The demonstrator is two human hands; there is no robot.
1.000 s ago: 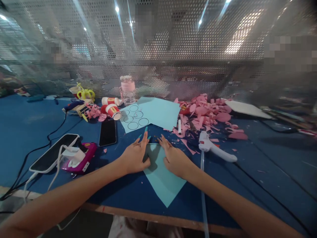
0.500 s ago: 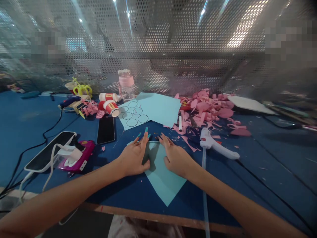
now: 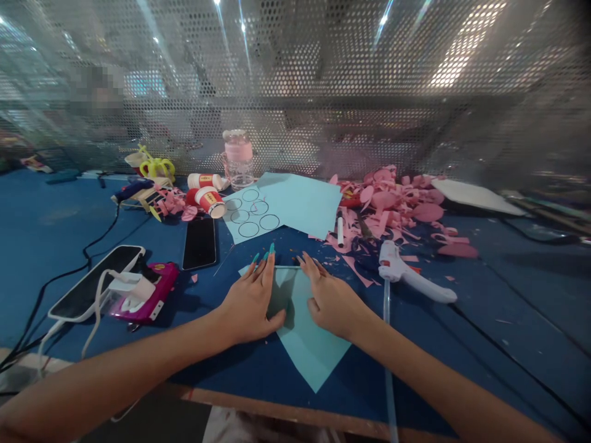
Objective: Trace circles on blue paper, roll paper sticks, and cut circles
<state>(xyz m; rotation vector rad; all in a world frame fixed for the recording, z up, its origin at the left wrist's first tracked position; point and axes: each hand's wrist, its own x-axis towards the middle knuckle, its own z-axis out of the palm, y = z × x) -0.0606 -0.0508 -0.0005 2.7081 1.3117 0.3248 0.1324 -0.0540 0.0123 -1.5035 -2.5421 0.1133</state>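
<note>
A light blue paper (image 3: 308,344), folded into a triangle that points toward me, lies on the blue table (image 3: 484,320) near its front edge. My left hand (image 3: 252,298) lies flat on the paper's left part, fingers stretched along the top fold, nails painted teal. My right hand (image 3: 330,298) presses flat on the right part, fingers spread toward the fold. Both hands touch the paper and hold nothing.
Right of the hands lies a white glue gun (image 3: 409,274) with its cord. Behind are blue sheets (image 3: 295,206) with drawn circles, pink scraps (image 3: 392,203), a marker (image 3: 340,231), paper cups (image 3: 207,200), a pink bottle (image 3: 237,157). Left are a black phone (image 3: 199,243), another phone (image 3: 99,280), a pink device (image 3: 148,295). A perforated screen stands behind.
Both hands have stayed on the folded paper, sliding slightly toward me along the fold. The view has shifted a little to the left.
</note>
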